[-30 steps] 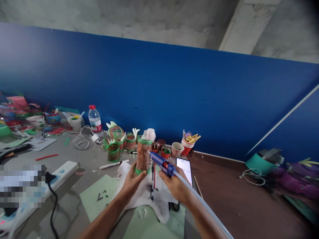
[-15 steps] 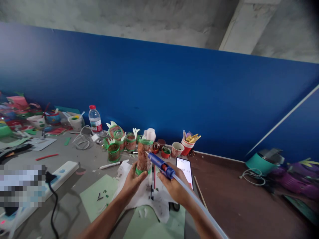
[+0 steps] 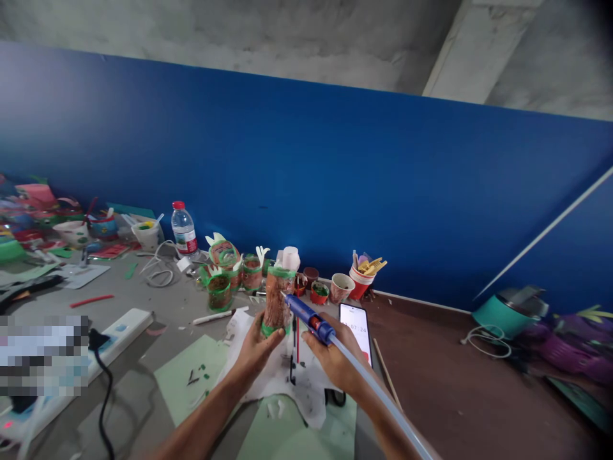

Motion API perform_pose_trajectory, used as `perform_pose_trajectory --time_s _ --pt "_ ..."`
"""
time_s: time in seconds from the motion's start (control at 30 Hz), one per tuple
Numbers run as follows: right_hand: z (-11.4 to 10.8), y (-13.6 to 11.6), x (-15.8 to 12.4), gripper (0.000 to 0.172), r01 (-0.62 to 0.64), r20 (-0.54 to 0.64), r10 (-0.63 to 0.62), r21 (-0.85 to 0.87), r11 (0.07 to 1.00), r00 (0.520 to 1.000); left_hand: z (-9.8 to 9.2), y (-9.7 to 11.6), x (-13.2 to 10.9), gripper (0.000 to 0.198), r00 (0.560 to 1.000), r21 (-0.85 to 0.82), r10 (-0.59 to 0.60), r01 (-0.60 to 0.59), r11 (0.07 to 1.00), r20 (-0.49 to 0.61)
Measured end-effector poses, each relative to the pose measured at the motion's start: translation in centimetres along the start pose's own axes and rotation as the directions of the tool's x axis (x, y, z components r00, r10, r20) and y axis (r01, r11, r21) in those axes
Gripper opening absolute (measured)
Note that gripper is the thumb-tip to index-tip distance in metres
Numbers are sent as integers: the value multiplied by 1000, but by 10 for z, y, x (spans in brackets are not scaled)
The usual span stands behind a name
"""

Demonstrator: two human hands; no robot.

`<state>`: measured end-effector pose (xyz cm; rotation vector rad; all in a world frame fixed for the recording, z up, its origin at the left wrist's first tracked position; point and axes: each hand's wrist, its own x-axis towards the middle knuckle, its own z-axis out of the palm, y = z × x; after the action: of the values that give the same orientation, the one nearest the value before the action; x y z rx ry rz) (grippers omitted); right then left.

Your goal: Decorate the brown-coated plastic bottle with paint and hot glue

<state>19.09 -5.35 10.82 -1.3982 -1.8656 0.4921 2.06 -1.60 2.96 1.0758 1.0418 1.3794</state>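
My left hand (image 3: 262, 338) is closed around the lower part of a brown cylinder with green rims (image 3: 276, 300), its surface rough and bark-like. It stands nearly upright over a crumpled white sheet (image 3: 306, 406). In my right hand (image 3: 338, 358) is a blue hot glue gun (image 3: 306, 316), its tip at the right side of the cylinder; whether it touches I cannot tell. A long translucent glue stick (image 3: 373, 386) runs out of the gun's rear toward me. Behind the cylinder stand similar brown and green cups (image 3: 219, 292), some with pale leaf-like cutouts.
Left are a power strip (image 3: 119, 329), a white marker (image 3: 215, 317) and a water bottle (image 3: 184, 230). A phone (image 3: 355, 329) lies right of my hands, with a paper cup (image 3: 341, 287) and a cup of plastic cutlery (image 3: 363, 281) behind. Green paper (image 3: 191, 364) bears small scraps.
Hardly anything differs. The whole view has shifted very slightly; both hands, the cylinder and the glue gun keep the same position relative to each other.
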Motion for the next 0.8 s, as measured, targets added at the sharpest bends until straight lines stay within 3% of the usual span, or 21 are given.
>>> perform_pose_trajectory --time_s 0.5,0.8 --pt "1 4 0 21 24 5 -24 -28 999 1000 1 3 1 67 1000 -3 -4 4 1000 -25" --pt "1 0 1 21 -28 12 29 -36 999 1000 1 5 0 70 1000 -24 -10 10 1000 -10"
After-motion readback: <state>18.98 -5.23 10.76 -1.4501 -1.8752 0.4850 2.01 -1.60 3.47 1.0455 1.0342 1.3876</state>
